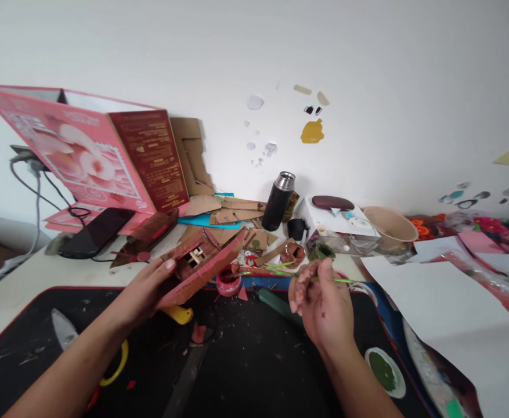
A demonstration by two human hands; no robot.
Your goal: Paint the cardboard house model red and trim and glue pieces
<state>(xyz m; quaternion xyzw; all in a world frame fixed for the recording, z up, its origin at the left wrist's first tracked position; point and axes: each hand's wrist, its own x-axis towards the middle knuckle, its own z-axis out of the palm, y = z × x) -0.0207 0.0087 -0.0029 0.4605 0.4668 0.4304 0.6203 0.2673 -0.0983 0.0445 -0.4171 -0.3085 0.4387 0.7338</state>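
My left hand (pixel 152 284) is closed on a reddish-brown painted cardboard model (pixel 208 270), tilted above the black mat. A small window with a pale lattice shows in the model's side. My right hand (pixel 324 302) pinches a thin green paintbrush (pixel 343 280), its tip end reaching left toward a small pink cup (pixel 228 283) of reddish-brown paint. Whether the tip touches the paint, I cannot tell. Reddish-brown smears mark the right fingers. Beneath the left forearm lie yellow-handled scissors (pixel 65 330), and a yellow handle (pixel 178 314) pokes out under the model.
A dark green tool handle (pixel 275 303) lies beside my right hand. Green paint fills a white dish (pixel 385 371) at the right. Behind are a black thermos (pixel 277 203), cardboard scraps (pixel 237 212), a phone (pixel 95 232) and a pink box (pixel 84 151). A metal ruler (pixel 187 377) lies on the mat (pixel 254 360).
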